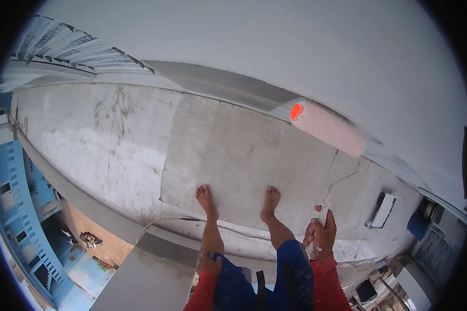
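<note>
My right hand (320, 233) is closed on the white handle of a paint roller (329, 127). The roller's pink sleeve, with an orange end cap, lies against the lower part of the white wall (347, 52), over a grey band (223, 83) along its foot. My left hand (210, 263) rests low against my left thigh near the hem of my blue shorts, holding nothing that I can see, its fingers loosely apart. My bare feet stand on a grey floor (124, 140) of large worn panels.
A long white-and-grey object (381, 210) lies at the right, near a blue container (419, 224). A cable (161, 220) runs behind my feet. At left, the ledge edge (72, 192) drops to a lower blue building (23, 217). Taped covering (67, 46) lines the upper-left wall.
</note>
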A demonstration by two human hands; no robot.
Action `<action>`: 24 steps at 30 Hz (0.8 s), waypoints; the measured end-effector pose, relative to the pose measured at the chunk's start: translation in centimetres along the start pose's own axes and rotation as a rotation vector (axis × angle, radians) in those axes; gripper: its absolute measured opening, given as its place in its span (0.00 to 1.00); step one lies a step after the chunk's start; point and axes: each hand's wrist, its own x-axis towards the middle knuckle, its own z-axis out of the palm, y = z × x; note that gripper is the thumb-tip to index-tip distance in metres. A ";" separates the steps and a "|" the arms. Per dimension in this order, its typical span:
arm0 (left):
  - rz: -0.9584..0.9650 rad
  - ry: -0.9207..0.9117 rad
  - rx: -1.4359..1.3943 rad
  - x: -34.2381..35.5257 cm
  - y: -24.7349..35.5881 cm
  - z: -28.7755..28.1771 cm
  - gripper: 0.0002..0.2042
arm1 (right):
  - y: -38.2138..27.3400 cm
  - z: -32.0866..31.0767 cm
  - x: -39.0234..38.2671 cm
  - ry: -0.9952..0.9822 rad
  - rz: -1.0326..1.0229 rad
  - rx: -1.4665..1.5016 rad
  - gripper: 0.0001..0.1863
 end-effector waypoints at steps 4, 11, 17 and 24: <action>-0.012 -0.055 -0.016 1.2 -0.4 -4.4 0.36 | 4.4 3.4 2.8 -0.015 0.055 -0.039 0.17; 0.010 -0.088 -0.019 3.3 -3.3 -5.6 0.33 | 12.2 14.3 17.2 -0.166 0.223 -0.115 0.15; 0.048 -0.114 -0.078 4.6 -3.4 -8.2 0.32 | 12.4 20.2 24.8 -0.174 0.138 -0.070 0.09; 0.091 -0.096 -0.067 5.9 -3.7 -8.7 0.30 | 9.5 20.3 15.0 -0.094 0.121 -0.005 0.14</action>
